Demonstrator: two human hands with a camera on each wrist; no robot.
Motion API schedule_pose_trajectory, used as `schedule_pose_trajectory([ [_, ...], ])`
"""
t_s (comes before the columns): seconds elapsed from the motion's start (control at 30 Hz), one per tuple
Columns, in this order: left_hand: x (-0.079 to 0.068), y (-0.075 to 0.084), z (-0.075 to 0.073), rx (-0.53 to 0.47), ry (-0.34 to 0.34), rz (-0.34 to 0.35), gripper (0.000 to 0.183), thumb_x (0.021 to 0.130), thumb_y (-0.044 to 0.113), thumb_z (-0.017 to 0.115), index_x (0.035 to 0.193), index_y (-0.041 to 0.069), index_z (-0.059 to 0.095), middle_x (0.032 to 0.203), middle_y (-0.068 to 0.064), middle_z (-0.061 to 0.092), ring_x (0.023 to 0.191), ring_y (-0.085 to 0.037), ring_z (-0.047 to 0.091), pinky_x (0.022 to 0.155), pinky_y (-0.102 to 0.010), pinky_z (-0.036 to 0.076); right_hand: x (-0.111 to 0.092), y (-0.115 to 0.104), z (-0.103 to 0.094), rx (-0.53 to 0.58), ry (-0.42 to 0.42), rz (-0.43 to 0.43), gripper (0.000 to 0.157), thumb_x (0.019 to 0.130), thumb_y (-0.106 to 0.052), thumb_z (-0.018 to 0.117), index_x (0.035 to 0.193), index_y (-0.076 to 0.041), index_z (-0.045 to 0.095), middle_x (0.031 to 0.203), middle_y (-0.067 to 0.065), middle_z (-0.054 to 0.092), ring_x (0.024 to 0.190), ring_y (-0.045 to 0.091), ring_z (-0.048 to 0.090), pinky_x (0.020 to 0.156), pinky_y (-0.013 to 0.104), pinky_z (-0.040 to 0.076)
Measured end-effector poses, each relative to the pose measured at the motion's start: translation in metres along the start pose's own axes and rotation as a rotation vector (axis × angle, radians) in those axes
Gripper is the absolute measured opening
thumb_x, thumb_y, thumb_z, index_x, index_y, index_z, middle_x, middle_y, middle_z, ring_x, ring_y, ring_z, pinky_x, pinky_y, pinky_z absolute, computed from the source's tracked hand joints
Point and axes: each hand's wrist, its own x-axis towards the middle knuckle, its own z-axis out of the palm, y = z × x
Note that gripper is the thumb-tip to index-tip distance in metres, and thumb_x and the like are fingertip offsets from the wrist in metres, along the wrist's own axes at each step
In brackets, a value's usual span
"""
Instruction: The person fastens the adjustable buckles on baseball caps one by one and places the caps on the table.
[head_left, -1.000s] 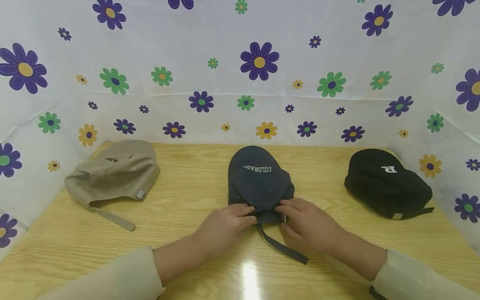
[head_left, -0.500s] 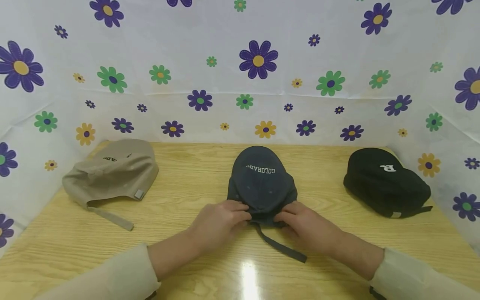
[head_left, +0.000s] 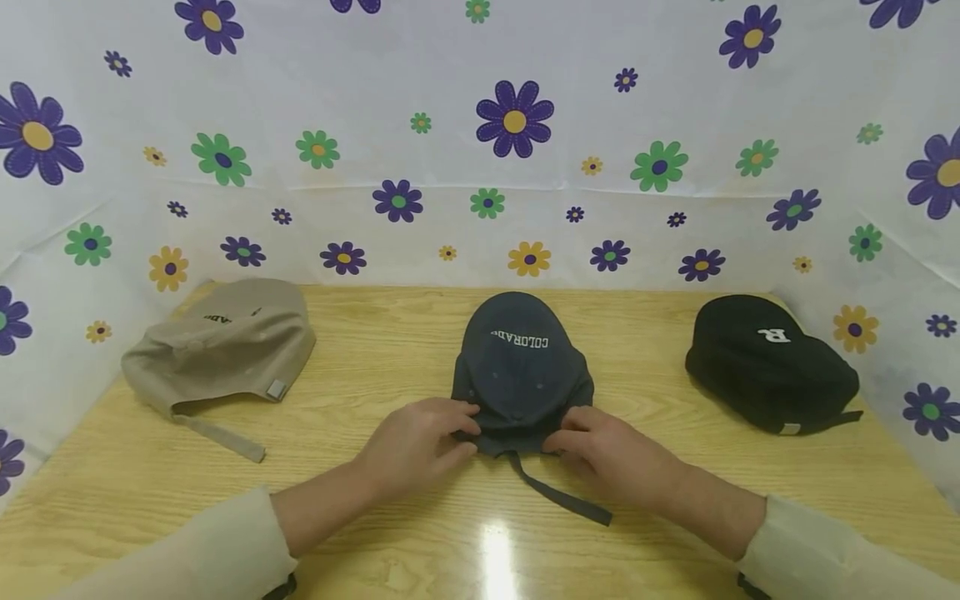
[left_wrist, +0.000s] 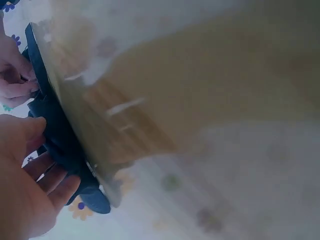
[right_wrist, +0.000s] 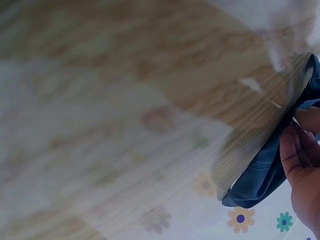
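Note:
A dark navy baseball cap (head_left: 521,367) with COLORADO lettering lies mid-table, its brim at the back and its loose strap (head_left: 562,497) trailing forward. At the cap's front left edge, my left hand (head_left: 412,442) touches the fabric with fingers and thumb apart. My right hand (head_left: 618,454) pinches the front right edge between thumb and fingers. In the left wrist view the left fingers (left_wrist: 60,185) lie spread against the cap (left_wrist: 62,132). The right wrist view shows the right thumb and fingertips (right_wrist: 290,145) at the fabric's edge, part of the hand cut off.
A beige cap (head_left: 225,350) with a hanging strap rests on the wooden table (head_left: 375,350) at the left. On the right lies a black cap (head_left: 765,375) with a white R. A flower-print cloth (head_left: 427,83) encloses the back and sides.
The navy cap's front edge has spread wider, and its lettering has shifted slightly right. My left hand has drawn back to the left along that edge; the right has moved slightly down.

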Motion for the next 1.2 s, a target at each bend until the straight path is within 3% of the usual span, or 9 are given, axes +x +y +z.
schedule_pose_trajectory([
  [0.23, -0.0042, -0.0048, 0.0026, 0.141, 0.087, 0.236, 0.021, 0.083, 0.016, 0.079, 0.102, 0.009, 0.076, 0.118, -0.011, 0.072, 0.112, -0.026, 0.068, 0.094, -0.038, 0.055, 0.0002, 0.0007, -0.0029, -0.133, 0.013, -0.112, 0.027, 0.085, 0.006, 0.071, 0.109, -0.006, 0.074, 0.111, 0.006, 0.061, 0.101, 0.015, 0.062, 0.087, 0.025, 0.055],
  [0.37, -0.0041, -0.0042, 0.0042, 0.204, 0.109, 0.306, 0.022, 0.083, 0.017, 0.078, 0.103, 0.010, 0.076, 0.119, -0.011, 0.072, 0.112, -0.025, 0.067, 0.097, -0.039, 0.053, 0.0012, 0.0001, -0.0035, -0.226, -0.014, -0.163, 0.029, 0.085, 0.005, 0.072, 0.112, -0.004, 0.073, 0.111, 0.007, 0.063, 0.102, 0.016, 0.061, 0.088, 0.025, 0.054],
  [0.7, -0.0050, -0.0004, 0.0031, 0.242, 0.049, 0.294, 0.022, 0.087, 0.020, 0.076, 0.107, 0.012, 0.075, 0.123, -0.010, 0.070, 0.116, -0.024, 0.065, 0.098, -0.039, 0.052, 0.0028, -0.0030, -0.0041, -0.406, -0.020, -0.207, 0.030, 0.082, -0.003, 0.077, 0.112, -0.006, 0.075, 0.100, 0.004, 0.062, 0.086, 0.014, 0.052, 0.076, 0.022, 0.049],
  [0.93, -0.0044, -0.0012, 0.0035, 0.246, 0.048, 0.305, 0.021, 0.087, 0.019, 0.074, 0.106, 0.012, 0.074, 0.123, -0.010, 0.069, 0.116, -0.025, 0.065, 0.099, -0.040, 0.052, 0.0008, -0.0006, -0.0057, -0.617, 0.050, -0.241, 0.028, 0.080, -0.009, 0.079, 0.108, -0.014, 0.077, 0.097, 0.000, 0.066, 0.093, 0.020, 0.056, 0.089, 0.036, 0.046],
  [1.07, -0.0040, -0.0018, 0.0050, 0.231, 0.082, 0.326, 0.021, 0.085, 0.018, 0.076, 0.105, 0.012, 0.074, 0.122, -0.011, 0.069, 0.115, -0.025, 0.065, 0.098, -0.040, 0.051, 0.0012, 0.0000, -0.0064, -0.673, 0.053, -0.249, 0.026, 0.081, -0.010, 0.079, 0.106, -0.015, 0.077, 0.097, 0.000, 0.068, 0.094, 0.021, 0.056, 0.092, 0.038, 0.044],
  [1.2, -0.0013, 0.0011, 0.0076, 0.179, 0.192, 0.409, 0.020, 0.082, 0.015, 0.078, 0.100, 0.011, 0.074, 0.121, -0.010, 0.069, 0.115, -0.026, 0.063, 0.099, -0.040, 0.050, 0.0020, 0.0003, -0.0062, -0.676, 0.066, -0.251, 0.022, 0.083, -0.010, 0.076, 0.104, -0.015, 0.077, 0.096, 0.000, 0.069, 0.094, 0.021, 0.057, 0.092, 0.038, 0.044],
])
